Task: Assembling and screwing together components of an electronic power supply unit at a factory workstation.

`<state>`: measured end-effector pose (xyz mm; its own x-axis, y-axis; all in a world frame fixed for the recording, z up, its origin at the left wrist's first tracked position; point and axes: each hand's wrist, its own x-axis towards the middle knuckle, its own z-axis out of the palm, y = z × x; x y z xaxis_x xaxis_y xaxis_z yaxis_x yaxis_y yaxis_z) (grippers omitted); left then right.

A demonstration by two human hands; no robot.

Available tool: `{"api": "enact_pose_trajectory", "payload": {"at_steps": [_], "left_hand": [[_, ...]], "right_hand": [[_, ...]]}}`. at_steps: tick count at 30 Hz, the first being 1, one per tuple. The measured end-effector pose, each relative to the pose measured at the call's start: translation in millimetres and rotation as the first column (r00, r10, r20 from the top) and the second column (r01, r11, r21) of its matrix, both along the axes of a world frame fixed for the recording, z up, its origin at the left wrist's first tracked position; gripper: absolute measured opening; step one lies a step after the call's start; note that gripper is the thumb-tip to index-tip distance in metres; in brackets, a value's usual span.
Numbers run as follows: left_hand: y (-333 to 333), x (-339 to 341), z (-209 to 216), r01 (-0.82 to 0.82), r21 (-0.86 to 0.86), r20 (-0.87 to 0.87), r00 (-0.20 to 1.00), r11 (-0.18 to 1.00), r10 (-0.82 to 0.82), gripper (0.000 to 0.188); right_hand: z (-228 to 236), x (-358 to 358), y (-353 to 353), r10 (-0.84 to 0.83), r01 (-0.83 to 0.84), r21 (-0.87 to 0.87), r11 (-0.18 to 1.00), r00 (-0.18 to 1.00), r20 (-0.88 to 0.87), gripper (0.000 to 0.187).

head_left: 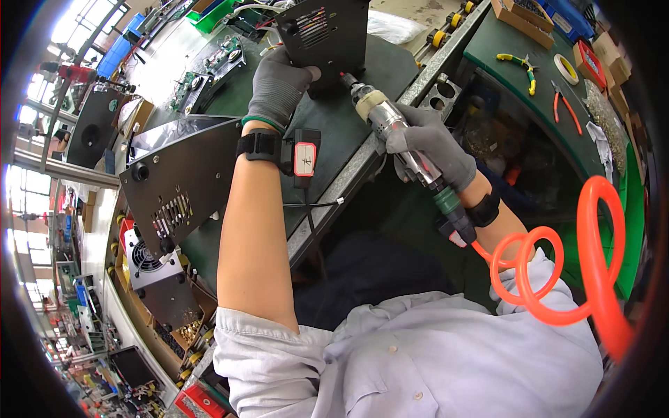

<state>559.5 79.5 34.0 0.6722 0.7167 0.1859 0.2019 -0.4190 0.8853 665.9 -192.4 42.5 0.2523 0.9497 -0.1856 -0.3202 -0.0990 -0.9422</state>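
Note:
My left hand (279,89), in a grey glove, grips the lower left edge of a black metal housing (334,52) that stands upright on the dark green bench. Slots in its face show coloured wires behind them. Wrapped around a silver air screwdriver (385,120) is my right hand (435,148), gloved in grey too. The tool's tip points at the housing's lower part; whether it touches I cannot tell. An orange coiled air hose (540,275) runs from the tool's green rear end. A second black slotted housing (182,184) stands left of my left forearm.
Circuit boards (226,59) lie on the bench at the far left. Rollers (437,38) line a rail beyond the housing. At the right, a green-topped table (519,87) bears yellow-handled pliers (521,64), red-handled pliers (568,111) and a tape roll (565,70).

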Motion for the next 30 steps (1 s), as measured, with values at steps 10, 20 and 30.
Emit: {"api": "enact_pose_trajectory", "payload": {"at_steps": [10,20,30], "left_hand": [[-135.3,-26.1,22.4,-0.131,0.082,-0.073,0.988,0.988,0.137,0.026],[-163.7,-40.7,0.8,-0.337,-0.157,0.107,0.929,0.928,0.355,0.032],[-149.8,-45.4,-1.0,-0.163,0.239,0.02,0.986,0.957,0.163,0.032]], "right_hand": [[4.9,24.0,-57.9,0.089,-0.1,-0.056,0.993,0.98,-0.179,0.068],[13.4,50.9,-54.3,0.26,-0.295,-0.031,0.955,0.884,-0.388,0.088],[47.5,48.0,-51.7,0.195,-0.261,-0.4,0.879,0.96,-0.2,0.098]]}}
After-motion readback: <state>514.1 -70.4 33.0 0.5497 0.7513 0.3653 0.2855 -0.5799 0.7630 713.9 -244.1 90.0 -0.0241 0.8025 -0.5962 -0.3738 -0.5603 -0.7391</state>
